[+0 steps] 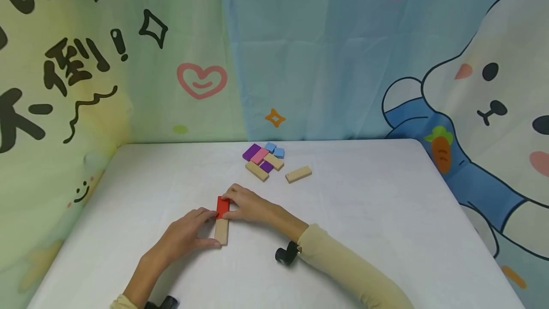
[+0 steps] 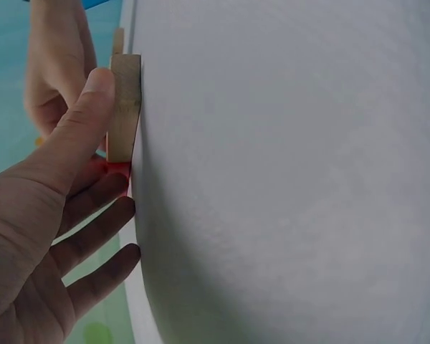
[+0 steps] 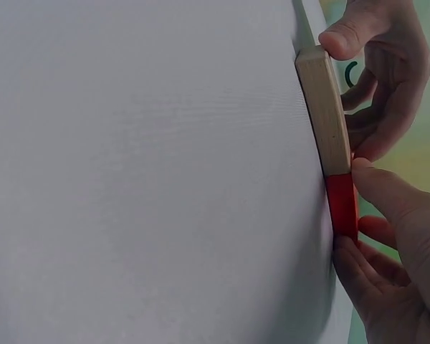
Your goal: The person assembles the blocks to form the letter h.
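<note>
A red block and a plain wooden block lie flat, end to end, on the white table. The right hand pinches the red block, thumb near the joint and fingertips at its far end. On the left side, the left hand touches the pair: its thumb rests at the near end of the wooden block, its index finger by the red one. Its other fingers look extended and spread in the left wrist view. From the right wrist view, the red block meets the wooden block with no visible gap.
Farther back lies a cluster of purple blocks, a pink block, light blue blocks and wooden blocks. A single wooden block lies to the cluster's right. A printed curtain hangs behind the table.
</note>
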A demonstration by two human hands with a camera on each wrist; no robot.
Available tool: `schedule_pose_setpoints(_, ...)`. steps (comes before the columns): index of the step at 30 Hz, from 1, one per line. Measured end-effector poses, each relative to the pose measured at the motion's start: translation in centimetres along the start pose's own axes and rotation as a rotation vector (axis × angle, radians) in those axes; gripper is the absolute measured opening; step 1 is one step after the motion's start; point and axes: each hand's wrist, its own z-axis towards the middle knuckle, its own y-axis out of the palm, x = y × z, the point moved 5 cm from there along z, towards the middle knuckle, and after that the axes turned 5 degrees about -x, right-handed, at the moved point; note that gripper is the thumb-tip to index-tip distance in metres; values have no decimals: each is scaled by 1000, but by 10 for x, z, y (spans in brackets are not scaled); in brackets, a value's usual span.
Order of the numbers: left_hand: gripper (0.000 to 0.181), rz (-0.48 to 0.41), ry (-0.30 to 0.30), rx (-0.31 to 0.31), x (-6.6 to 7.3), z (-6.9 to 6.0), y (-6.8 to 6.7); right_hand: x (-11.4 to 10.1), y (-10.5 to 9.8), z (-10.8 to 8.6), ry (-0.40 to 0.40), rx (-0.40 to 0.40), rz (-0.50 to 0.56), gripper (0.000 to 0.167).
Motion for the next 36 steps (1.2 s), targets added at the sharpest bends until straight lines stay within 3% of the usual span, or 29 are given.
schedule_pose_setpoints(9,76,-100,-26,-82,0,1,-1,5,-4,0,-29,-4,55,49)
schedule_pose_setpoints(20,74,-114,10,-80,0,-1,0,6,-3,-1,-16,-54,71,53)
schedule_pose_setpoints(36,75,-76,45,-64,0,-2,5,9,-1,0,-40,-21,34,52)
